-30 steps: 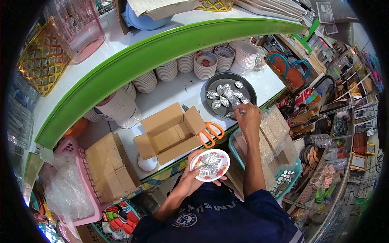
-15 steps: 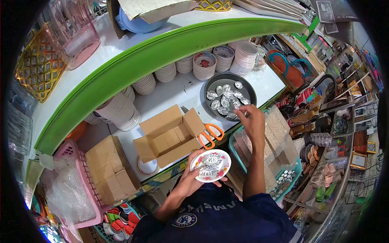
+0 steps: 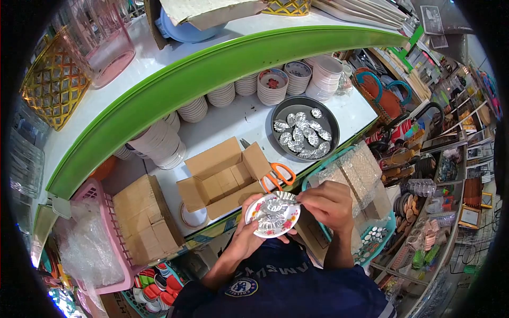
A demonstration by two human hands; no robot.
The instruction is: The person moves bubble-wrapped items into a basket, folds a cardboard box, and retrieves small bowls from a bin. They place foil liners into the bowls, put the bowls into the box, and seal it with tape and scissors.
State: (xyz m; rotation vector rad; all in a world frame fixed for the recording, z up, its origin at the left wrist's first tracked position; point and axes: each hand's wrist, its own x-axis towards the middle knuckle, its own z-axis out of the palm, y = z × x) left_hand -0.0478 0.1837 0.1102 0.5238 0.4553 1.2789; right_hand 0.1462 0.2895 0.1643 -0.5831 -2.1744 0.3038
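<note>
My left hand (image 3: 246, 234) grips a small white plate with a floral border (image 3: 292, 214) in front of my chest. A few shiny fluted metal tart moulds (image 3: 272, 213) lie in the middle of it. At the plate's right rim, my right hand (image 3: 330, 205) pinches another tart mould (image 3: 287, 195) between thumb and fingers, overlapping the plate in this view. Farther off on the white shelf sits a round dark grey pan (image 3: 333, 120), with many more tart moulds (image 3: 298, 135) piled inside.
An open cardboard box (image 3: 222, 177) and orange-handled scissors (image 3: 281, 175) lie at the shelf's front edge. Stacked bowls (image 3: 272, 85) line the back under a green-edged upper shelf (image 3: 175, 69). A pink basket (image 3: 108, 217) stands left, a teal basket (image 3: 386, 237) right.
My right hand has come back from the pan to the plate, bringing a tart mould with it. My left hand keeps holding the plate in nearly the same place.
</note>
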